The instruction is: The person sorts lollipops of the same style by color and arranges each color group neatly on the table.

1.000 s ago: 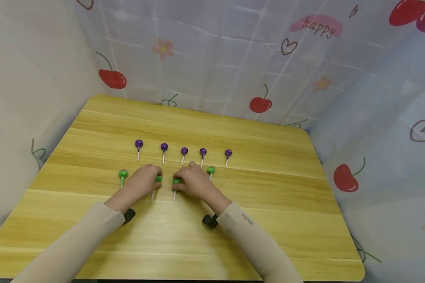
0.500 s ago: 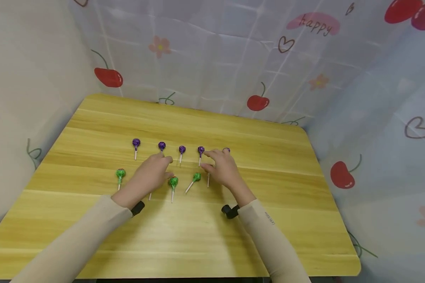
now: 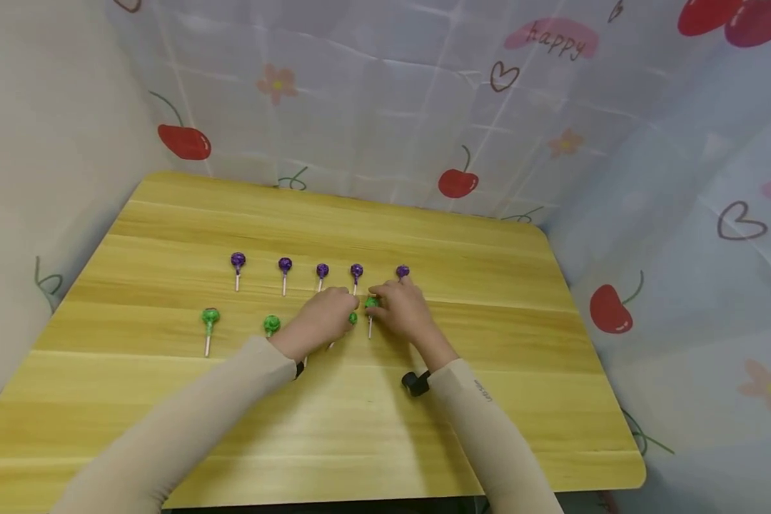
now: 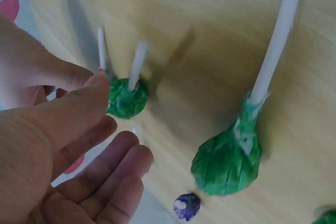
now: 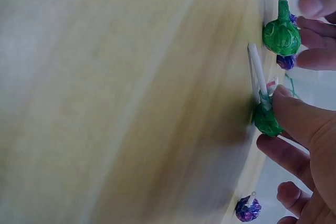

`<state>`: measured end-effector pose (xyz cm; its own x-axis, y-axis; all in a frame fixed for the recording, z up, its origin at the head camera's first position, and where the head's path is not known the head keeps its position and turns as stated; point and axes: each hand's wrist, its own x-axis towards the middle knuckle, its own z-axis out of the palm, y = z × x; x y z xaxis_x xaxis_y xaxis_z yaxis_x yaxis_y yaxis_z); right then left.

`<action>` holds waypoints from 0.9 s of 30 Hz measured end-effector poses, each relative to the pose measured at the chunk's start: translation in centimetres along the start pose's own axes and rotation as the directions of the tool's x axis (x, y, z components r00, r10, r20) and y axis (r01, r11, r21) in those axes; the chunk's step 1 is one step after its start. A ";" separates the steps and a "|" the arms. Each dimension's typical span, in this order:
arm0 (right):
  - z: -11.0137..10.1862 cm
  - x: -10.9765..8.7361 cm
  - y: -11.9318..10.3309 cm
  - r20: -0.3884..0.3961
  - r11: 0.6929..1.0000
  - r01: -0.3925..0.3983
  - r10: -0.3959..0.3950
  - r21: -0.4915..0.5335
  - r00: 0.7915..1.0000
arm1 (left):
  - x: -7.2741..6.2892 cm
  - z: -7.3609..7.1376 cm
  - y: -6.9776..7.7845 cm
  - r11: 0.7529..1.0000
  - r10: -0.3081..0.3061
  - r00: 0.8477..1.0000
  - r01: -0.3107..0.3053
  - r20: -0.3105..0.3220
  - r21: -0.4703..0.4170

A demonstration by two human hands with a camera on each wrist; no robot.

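In the head view, my right hand [image 3: 401,310] pinches a green-wrapped lollipop [image 3: 371,303] between thumb and fingers. The right wrist view shows that thumb at the lollipop's neck [image 5: 266,100], with a finger beneath its head. My left hand [image 3: 321,321] reaches beside another green lollipop [image 3: 353,318], whose stick slants under the hand. Its fingers come up to the candy [image 5: 282,35]; the thumb looks slightly apart from it in the right wrist view. A further green lollipop [image 4: 228,161] fills the left wrist view's foreground; in the head view my left arm largely hides it.
Two green lollipops [image 3: 210,316] [image 3: 272,325] lie to the left. Several purple lollipops [image 3: 285,265] form a row behind the green ones. Everything lies on a wood-grain table [image 3: 488,428], backed by a printed curtain [image 3: 385,107].
My left hand has moved right, from above the middle green lollipops to the slanted one. My right hand, earlier spread near the right-hand green lollipop, now pinches it. The head view has shifted slightly.
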<state>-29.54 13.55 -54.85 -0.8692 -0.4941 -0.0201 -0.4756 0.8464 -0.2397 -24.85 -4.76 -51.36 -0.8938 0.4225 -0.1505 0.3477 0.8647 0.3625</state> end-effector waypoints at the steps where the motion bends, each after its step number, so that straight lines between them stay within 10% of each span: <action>1: 0.0 0.0 -0.1 0.002 1.000 0.006 -0.006 -0.001 1.000 | 0.2 0.2 -0.1 1.000 0.004 1.000 -0.004 -0.006 0.007; 27: 0.4 -0.2 -0.2 -0.013 1.000 0.013 -0.013 0.028 1.000 | 0.9 1.6 0.7 1.000 -0.010 0.997 0.009 -0.075 -0.004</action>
<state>-29.19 13.44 -55.17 -0.8647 -0.5023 -0.0039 -0.4831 0.8337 -0.2675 -24.94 -3.40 -52.69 -0.9157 0.3928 -0.0847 0.3383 0.8674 0.3650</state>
